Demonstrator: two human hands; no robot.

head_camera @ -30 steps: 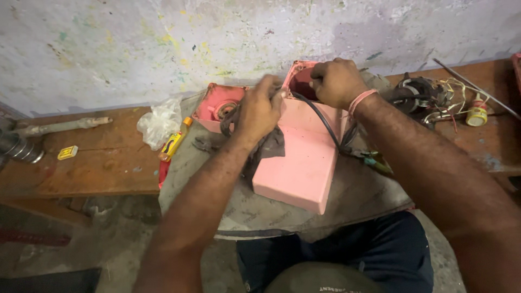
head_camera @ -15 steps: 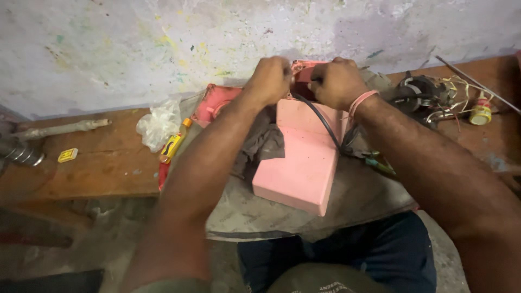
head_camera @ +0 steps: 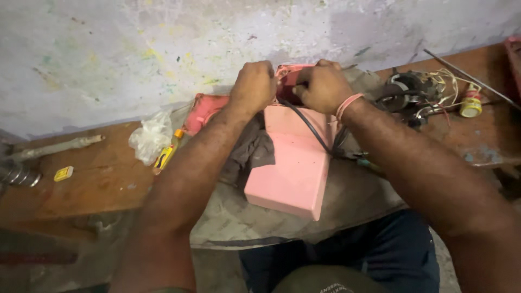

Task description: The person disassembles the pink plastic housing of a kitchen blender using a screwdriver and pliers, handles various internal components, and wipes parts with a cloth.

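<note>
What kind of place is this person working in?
Probably a small repair workshop. A worn wooden bench stands against a stained wall; wound wire parts and a yellow-handled tool lie about, and both hands, left hand and right hand, work on a pink appliance casing.

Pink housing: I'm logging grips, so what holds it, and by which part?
Both hands, left hand and right hand, grip the pink housing at its far top end.

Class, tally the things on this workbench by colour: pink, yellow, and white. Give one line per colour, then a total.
Pink: 2, the pink casing and the pink cover
Yellow: 2, the yellow tool and the yellow block
White: 1, the plastic bag
Total: 5
</note>
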